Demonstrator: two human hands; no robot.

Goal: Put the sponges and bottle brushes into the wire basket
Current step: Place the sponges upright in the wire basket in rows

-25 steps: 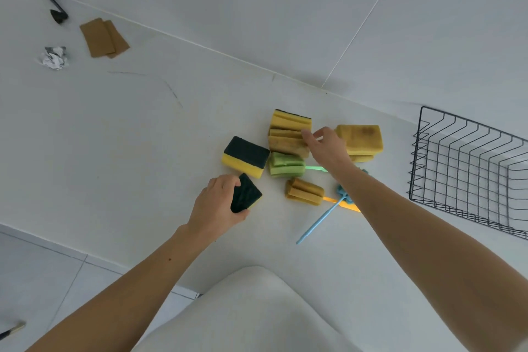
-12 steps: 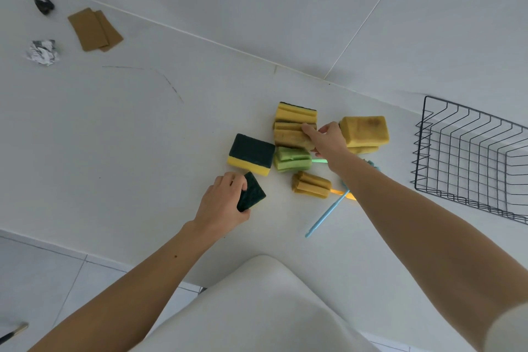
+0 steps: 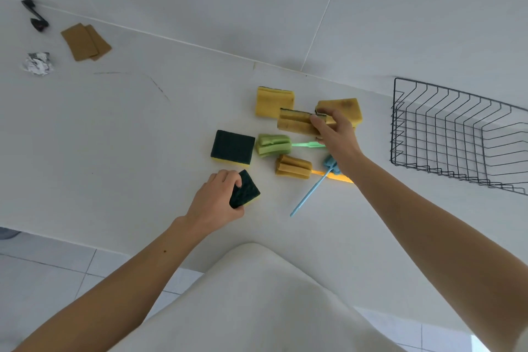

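Left hand [image 3: 213,203] grips green-topped sponge [image 3: 245,188]; right hand [image 3: 335,130] pinches grooved yellow sponge [image 3: 295,122] (foam, worn).

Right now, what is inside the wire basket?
The wire basket holds nothing that can be seen; only the white counter shows through its bars. Its right end runs out of the picture, so that part cannot be checked.

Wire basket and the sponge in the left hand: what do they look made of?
Wire basket: thin dark rods in an open grid, likely coated metal wire. Sponge in the left hand: yellow foam with a dark green, dimpled scouring layer, apparently a fibrous abrasive pad.
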